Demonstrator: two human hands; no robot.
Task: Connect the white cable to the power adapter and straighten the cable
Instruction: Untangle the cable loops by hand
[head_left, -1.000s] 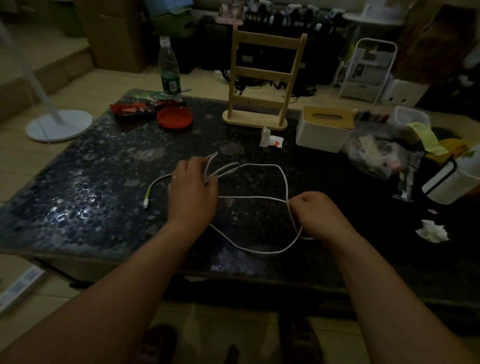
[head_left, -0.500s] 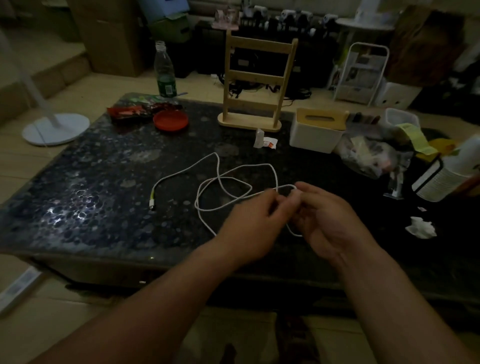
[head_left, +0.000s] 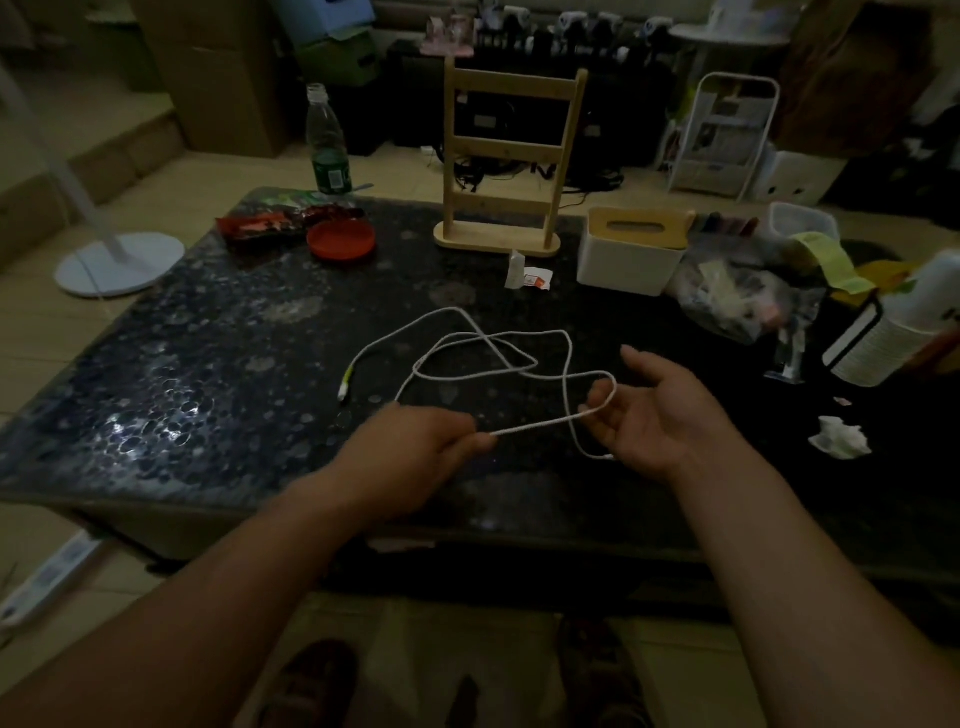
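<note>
Two bare forearms reach from the near edge over a dark speckled surface (head_left: 171, 395) in a dim room. The left hand (head_left: 415, 457) is closed, pinching the white cable (head_left: 530, 427) at its fingertips, near centre. The right hand (head_left: 670, 415) lies palm-up with fingers spread and loosely curled, a loop of the cable draped around its fingers (head_left: 602, 395); it is not clenched on it. A taut run of cable spans the gap between the two hands. Beyond them the cable sprawls in crossed loops on the surface, its free end, a plug (head_left: 345, 383) with a yellow-green collar, resting to the left of the tangle. To the right, a crumpled tissue (head_left: 840, 439) sits near the hand. Farther back stand a white box (head_left: 626, 265) with a wooden slotted lid, a clear bag (head_left: 737, 296) of small items just right of it, and a small sachet (head_left: 527, 273) on its left. At the far edge are a wooden rack (head_left: 501, 156), a red dish (head_left: 340, 239), a red wrapper (head_left: 265, 226) and a plastic bottle (head_left: 327, 143). No adapter can be made out.
</note>
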